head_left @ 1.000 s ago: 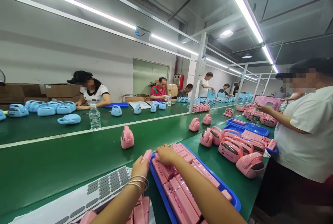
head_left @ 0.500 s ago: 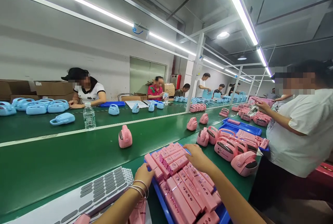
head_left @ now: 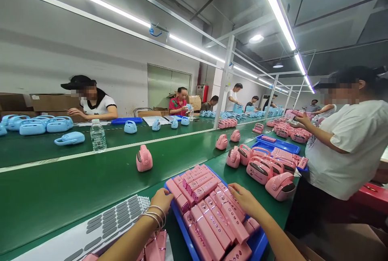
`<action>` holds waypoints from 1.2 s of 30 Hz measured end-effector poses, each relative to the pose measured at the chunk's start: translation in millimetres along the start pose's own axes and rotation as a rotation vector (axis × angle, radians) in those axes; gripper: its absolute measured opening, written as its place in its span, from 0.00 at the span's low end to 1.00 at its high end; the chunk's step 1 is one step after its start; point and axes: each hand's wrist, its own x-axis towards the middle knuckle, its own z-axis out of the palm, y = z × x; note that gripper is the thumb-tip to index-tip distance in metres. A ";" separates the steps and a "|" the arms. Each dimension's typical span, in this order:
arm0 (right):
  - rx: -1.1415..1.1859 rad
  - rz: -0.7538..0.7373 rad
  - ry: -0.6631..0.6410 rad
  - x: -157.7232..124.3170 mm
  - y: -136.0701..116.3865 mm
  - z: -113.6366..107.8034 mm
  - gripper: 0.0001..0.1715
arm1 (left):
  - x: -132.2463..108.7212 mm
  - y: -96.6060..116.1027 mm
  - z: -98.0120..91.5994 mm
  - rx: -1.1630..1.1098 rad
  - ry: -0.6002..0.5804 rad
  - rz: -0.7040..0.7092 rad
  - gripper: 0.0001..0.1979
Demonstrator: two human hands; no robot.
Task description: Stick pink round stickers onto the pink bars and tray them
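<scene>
A blue tray point(head_left: 185, 234) in front of me is piled with pink plastic bar-shaped parts point(head_left: 209, 216) that carry shiny trim and small buttons. At the tray's left rim is my left hand point(head_left: 162, 199), several bangles on its wrist, with its fingers closed on the edge. My right hand point(head_left: 244, 199) is over the right side, fingers stretched out and apart beside the pink parts; whether the fingertips touch them I cannot tell. Left of the tray lie sheets of grey oval stickers point(head_left: 117, 218), and more pink parts point(head_left: 156, 247) are partly behind my left forearm.
A pink handled speaker-like unit point(head_left: 144, 158) stands on the green bench point(head_left: 75, 184). Several more pink units point(head_left: 260, 171) and another blue tray point(head_left: 281, 144) are to the right, near a standing co-worker point(head_left: 348, 131). Across the bench stand a water bottle point(head_left: 98, 136) and blue units point(head_left: 33, 127).
My right hand has moved from the tray's far right corner down along its right side. My left hand stays at the left rim. The view has shifted slightly.
</scene>
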 end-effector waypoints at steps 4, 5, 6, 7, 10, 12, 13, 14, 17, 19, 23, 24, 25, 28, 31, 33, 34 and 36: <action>0.032 -0.004 0.053 -10.5 -3.6 -0.7 0.17 | 5.7 1.2 -0.1 -0.060 -0.035 -0.036 0.19; 0.032 -0.002 0.073 -13.8 -4.5 -0.3 0.18 | 6.8 2.2 1.0 -0.055 -0.035 -0.023 0.22; 0.029 0.004 0.095 -17.3 -5.3 0.4 0.19 | 7.7 3.3 2.2 -0.043 -0.032 -0.007 0.25; 0.024 0.011 0.118 -21.1 -5.9 1.2 0.20 | 8.6 4.6 3.4 -0.027 -0.028 0.009 0.28; 0.009 0.036 0.177 -33.7 -5.8 3.9 0.24 | 11.6 8.2 5.4 0.012 -0.024 0.030 0.30; -0.001 0.053 0.196 -43.2 -4.8 5.6 0.26 | 14.2 9.4 5.4 -0.002 -0.043 0.019 0.28; -0.007 0.063 0.203 -48.1 -4.1 6.5 0.27 | 15.5 9.5 5.1 -0.022 -0.057 0.014 0.26; -0.015 0.075 0.208 -53.1 -3.6 7.6 0.28 | 16.7 9.2 4.9 -0.048 -0.075 0.014 0.25; -0.046 0.093 0.212 -68.0 -4.3 13.4 0.31 | 18.6 7.5 4.5 -0.084 -0.122 0.030 0.22; -0.079 0.077 0.206 -76.9 -7.4 20.2 0.33 | 18.3 6.4 4.6 -0.002 -0.104 0.060 0.20; -0.172 0.032 0.199 -88.7 -17.9 37.4 0.32 | 17.4 3.5 3.6 0.296 -0.003 0.181 0.14; -0.195 0.035 0.202 -89.8 -20.3 40.9 0.31 | 17.4 2.2 3.1 0.341 0.002 0.208 0.13; -0.214 0.043 0.208 -90.1 -22.3 43.6 0.29 | 17.4 0.7 2.6 0.367 -0.001 0.230 0.13; -0.236 0.054 0.212 -86.4 -24.3 45.2 0.28 | 16.5 -3.9 0.9 0.375 -0.010 0.256 0.14; -0.210 0.061 0.191 -77.6 -20.9 37.7 0.29 | 12.2 -5.6 -1.8 0.343 0.014 0.210 0.16; -0.191 0.081 0.188 -70.0 -18.2 29.5 0.28 | 8.2 -4.5 -4.3 0.307 0.029 0.195 0.16; -0.184 0.090 0.191 -65.9 -17.4 24.8 0.28 | 6.4 -3.4 -5.6 0.287 0.034 0.195 0.15; -0.164 0.088 0.197 -57.6 -17.5 14.7 0.28 | 3.5 -1.0 -7.7 0.249 0.044 0.199 0.14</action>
